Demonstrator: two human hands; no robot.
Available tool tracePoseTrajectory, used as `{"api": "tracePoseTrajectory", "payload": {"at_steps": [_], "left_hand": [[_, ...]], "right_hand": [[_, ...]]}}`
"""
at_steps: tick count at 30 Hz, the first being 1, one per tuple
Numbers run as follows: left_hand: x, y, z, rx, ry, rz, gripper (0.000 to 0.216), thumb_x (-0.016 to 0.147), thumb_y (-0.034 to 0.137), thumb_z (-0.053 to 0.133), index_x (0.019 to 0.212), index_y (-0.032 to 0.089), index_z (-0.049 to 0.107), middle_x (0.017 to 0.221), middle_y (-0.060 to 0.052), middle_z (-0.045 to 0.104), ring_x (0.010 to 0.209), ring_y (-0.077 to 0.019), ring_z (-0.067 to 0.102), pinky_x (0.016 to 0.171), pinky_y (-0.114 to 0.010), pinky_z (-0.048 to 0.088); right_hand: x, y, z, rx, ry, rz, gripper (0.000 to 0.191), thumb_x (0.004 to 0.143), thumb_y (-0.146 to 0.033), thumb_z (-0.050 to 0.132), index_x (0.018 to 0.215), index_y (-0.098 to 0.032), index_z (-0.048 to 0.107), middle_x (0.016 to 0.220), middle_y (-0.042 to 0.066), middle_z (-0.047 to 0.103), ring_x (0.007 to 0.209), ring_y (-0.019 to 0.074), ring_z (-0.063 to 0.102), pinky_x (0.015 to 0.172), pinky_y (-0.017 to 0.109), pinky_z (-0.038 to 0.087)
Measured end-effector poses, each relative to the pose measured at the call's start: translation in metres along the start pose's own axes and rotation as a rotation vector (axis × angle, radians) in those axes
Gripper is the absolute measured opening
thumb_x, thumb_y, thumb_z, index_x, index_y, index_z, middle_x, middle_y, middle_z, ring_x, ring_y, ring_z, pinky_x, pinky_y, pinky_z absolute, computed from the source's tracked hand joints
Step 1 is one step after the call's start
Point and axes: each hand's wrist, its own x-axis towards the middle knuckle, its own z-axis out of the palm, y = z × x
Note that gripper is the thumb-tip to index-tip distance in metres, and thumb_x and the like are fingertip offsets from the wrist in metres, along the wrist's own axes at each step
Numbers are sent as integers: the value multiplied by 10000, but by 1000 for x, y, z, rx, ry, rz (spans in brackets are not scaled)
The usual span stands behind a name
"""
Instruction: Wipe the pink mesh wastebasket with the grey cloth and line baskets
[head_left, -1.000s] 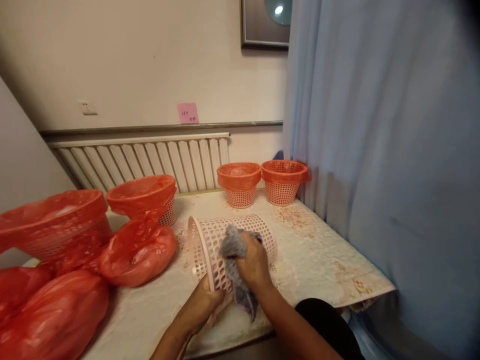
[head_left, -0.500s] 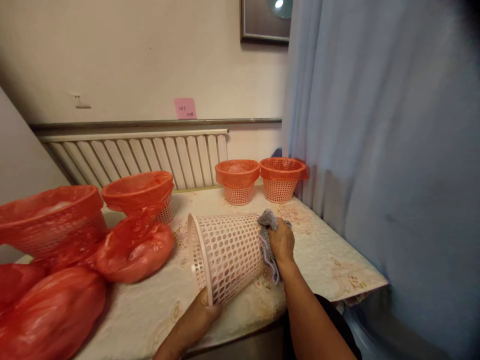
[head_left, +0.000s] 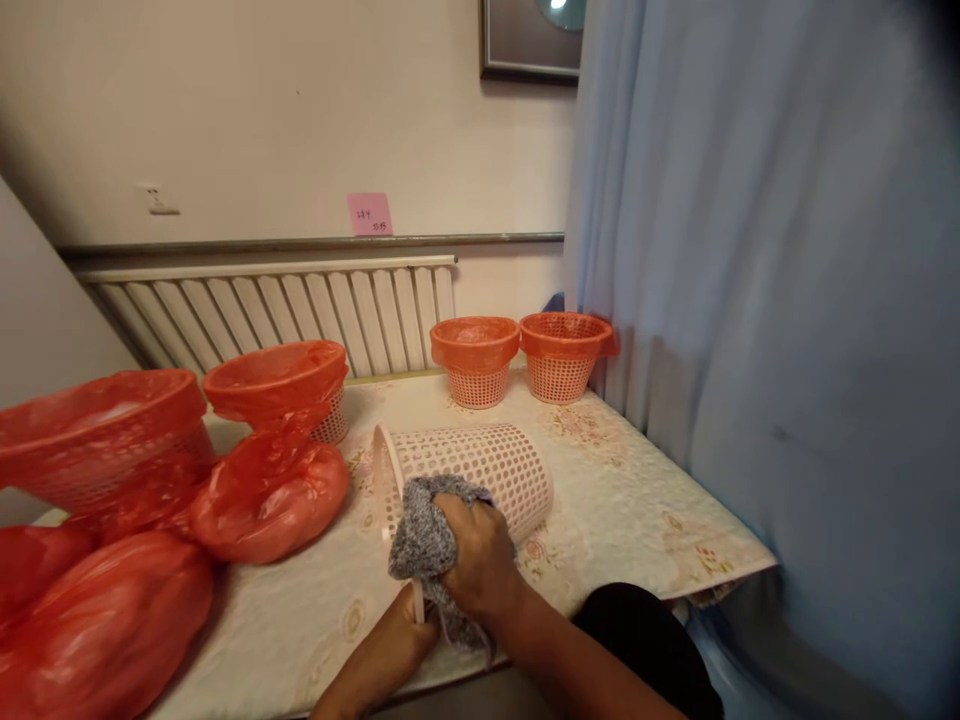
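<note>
A pale pink perforated plastic wastebasket (head_left: 495, 455) lies on its side on the table, its mouth facing left. My left hand (head_left: 397, 635) grips the rim at the near side of the mouth. Bunched in my right hand (head_left: 480, 555) is a grey fluffy cloth (head_left: 424, 535), pressed against the basket's side close to the rim. The cloth and my right hand hide part of the basket's near wall. One end of the cloth hangs down beside my left hand.
Two wastebaskets (head_left: 476, 385) (head_left: 562, 380) with red liners stand at the back. Lined baskets (head_left: 262, 380) (head_left: 97, 440) and red plastic bags (head_left: 270, 500) (head_left: 105, 630) crowd the left. A floral-clothed table (head_left: 645, 520) ends at a blue curtain (head_left: 750, 300) on the right.
My right hand has moved the cloth left and nearer, from the basket's base end to its side by the rim. My left hand stays at the rim.
</note>
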Motion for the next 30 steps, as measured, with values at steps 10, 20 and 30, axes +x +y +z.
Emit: {"api": "tracePoseTrajectory", "payload": {"at_steps": [10,20,30], "left_hand": [[-10,-11,-2,145,-51,-33,609,717,122,524,1323,176,570,1321,-87,633,1391,-314,369,1193,-509,171],[6,29,-14,-413,114,39,664,727,334,728,1334,152,528,1329,-139,619,1280,-335,513,1127,-495,333],[15,40,0,-415,92,6,442,642,167,646,1082,149,676,1081,-78,739,1134,-308,603,1052,-461,420]], "right_hand": [[42,110,-51,-310,153,595,187,850,-237,502,957,-175,643,856,69,681,816,204,588,682,270,360],[36,110,-48,-340,136,617,170,867,-207,474,942,-175,623,877,80,674,811,200,574,669,275,320],[18,21,-13,57,58,225,275,722,-170,521,976,-194,622,902,53,662,848,203,578,752,272,404]]}}
